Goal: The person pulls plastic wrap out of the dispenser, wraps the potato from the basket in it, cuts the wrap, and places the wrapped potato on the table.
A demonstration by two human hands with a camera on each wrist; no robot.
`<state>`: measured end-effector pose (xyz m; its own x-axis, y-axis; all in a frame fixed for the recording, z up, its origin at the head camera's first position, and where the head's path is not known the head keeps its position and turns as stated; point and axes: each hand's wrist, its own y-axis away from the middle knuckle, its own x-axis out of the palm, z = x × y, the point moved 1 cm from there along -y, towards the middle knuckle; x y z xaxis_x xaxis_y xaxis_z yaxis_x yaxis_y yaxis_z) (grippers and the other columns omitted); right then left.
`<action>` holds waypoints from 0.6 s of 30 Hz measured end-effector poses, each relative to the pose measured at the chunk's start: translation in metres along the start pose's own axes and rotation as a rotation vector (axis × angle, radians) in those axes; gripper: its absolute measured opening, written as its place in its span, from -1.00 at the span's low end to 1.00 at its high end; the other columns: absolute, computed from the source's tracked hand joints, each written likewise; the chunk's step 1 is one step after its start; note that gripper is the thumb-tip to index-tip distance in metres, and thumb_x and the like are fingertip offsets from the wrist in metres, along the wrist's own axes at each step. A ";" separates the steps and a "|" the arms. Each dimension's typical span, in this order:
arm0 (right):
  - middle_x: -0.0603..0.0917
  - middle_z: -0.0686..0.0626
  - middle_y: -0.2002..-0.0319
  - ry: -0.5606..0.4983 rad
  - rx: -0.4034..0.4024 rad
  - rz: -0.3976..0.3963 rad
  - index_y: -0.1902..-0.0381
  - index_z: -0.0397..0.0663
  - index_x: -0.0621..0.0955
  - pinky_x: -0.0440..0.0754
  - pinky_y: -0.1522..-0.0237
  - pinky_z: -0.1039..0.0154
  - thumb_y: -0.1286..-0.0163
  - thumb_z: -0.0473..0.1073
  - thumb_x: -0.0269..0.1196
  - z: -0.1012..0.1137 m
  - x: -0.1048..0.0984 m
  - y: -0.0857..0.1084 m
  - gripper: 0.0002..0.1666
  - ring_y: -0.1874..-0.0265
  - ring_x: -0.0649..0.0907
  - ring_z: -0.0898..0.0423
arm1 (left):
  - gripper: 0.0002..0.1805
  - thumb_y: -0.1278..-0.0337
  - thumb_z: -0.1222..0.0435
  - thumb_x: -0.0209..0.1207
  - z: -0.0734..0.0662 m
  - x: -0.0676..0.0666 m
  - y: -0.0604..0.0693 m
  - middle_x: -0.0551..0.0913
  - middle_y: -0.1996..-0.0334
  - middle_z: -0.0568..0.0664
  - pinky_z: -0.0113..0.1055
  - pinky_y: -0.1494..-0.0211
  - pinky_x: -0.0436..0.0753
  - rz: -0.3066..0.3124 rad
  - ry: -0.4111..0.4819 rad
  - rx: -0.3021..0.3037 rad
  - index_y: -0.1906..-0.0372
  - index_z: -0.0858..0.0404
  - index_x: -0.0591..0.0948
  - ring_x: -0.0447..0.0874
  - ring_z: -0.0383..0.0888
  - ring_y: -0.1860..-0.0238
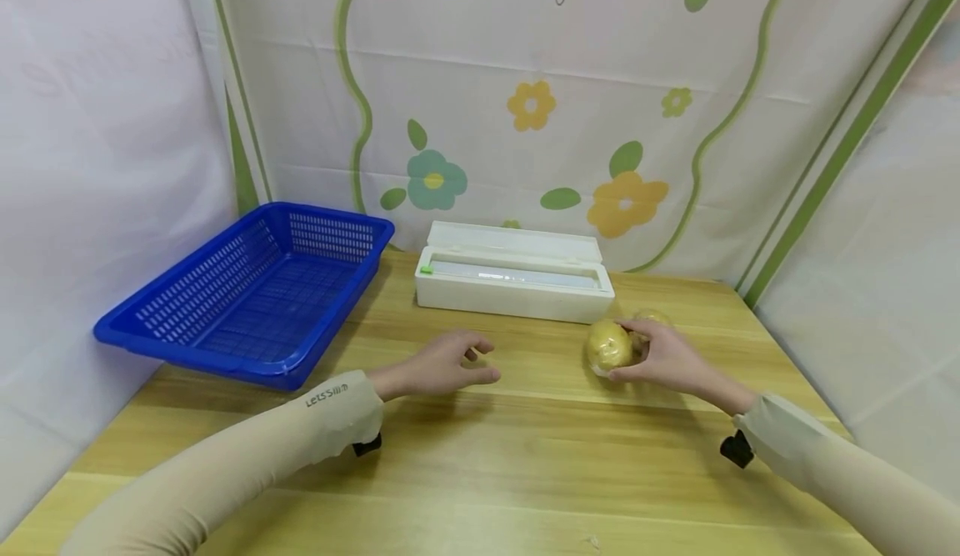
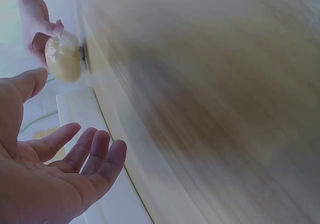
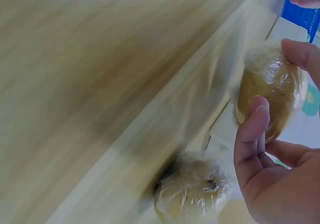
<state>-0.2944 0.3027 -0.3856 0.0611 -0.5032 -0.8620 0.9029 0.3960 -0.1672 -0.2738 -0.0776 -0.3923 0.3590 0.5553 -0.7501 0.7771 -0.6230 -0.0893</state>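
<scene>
My right hand (image 1: 670,359) grips a yellow potato (image 1: 608,346) wrapped in clear cling film, with thumb and fingers on its sides. In the right wrist view the film on this potato (image 3: 270,87) looks shiny and creased. Another film-wrapped potato (image 3: 192,194) rests on the table just beyond that hand; the head view shows it mostly hidden behind the fingers. My left hand (image 1: 447,363) hovers over the table, holding nothing, its fingers (image 2: 102,156) loosely bent and spread from the thumb. It is nearest to the white cling film dispenser (image 1: 513,295), whose lid is raised.
A blue plastic basket (image 1: 330,327) with mesh sides stands at the left of the wooden table (image 1: 525,456). The dispenser carries a small green slider (image 1: 426,270) at its left end. White flowered cloth (image 1: 480,122) hangs close behind and at both sides.
</scene>
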 end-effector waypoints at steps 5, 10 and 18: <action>0.54 -0.29 -0.16 0.027 -0.030 0.027 -0.35 -0.38 0.38 0.53 -0.03 -0.17 0.07 0.20 0.58 0.004 0.007 -0.009 0.18 -0.07 0.55 -0.22 | -0.31 -0.29 -0.08 0.20 0.000 0.001 0.000 0.53 -0.19 0.04 -0.19 -0.10 0.54 0.005 -0.005 -0.016 -0.30 0.34 0.47 0.55 -0.05 -0.10; 0.44 -0.44 -0.22 0.046 -0.033 0.025 -0.34 -0.54 0.29 0.41 -0.14 -0.27 0.02 0.03 0.59 0.008 0.011 -0.010 0.17 -0.18 0.45 -0.36 | -0.35 -0.31 -0.05 0.19 -0.001 0.002 -0.001 0.53 -0.19 0.03 -0.18 -0.10 0.54 0.001 -0.010 -0.011 -0.28 0.33 0.48 0.55 -0.04 -0.10; 0.33 -0.41 -0.24 0.065 -0.064 0.016 -0.42 -0.39 0.26 0.62 0.14 -0.04 0.03 -0.10 0.60 0.018 0.007 -0.001 0.16 0.17 0.59 -0.13 | -0.45 -0.38 0.06 0.16 -0.002 0.001 0.002 0.50 -0.23 0.02 -0.14 -0.10 0.53 -0.036 0.014 -0.019 -0.30 0.31 0.46 0.50 0.00 -0.14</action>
<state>-0.2877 0.2853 -0.3828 0.0453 -0.4463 -0.8937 0.8730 0.4526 -0.1818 -0.2710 -0.0767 -0.3918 0.3379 0.5848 -0.7374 0.7990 -0.5923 -0.1036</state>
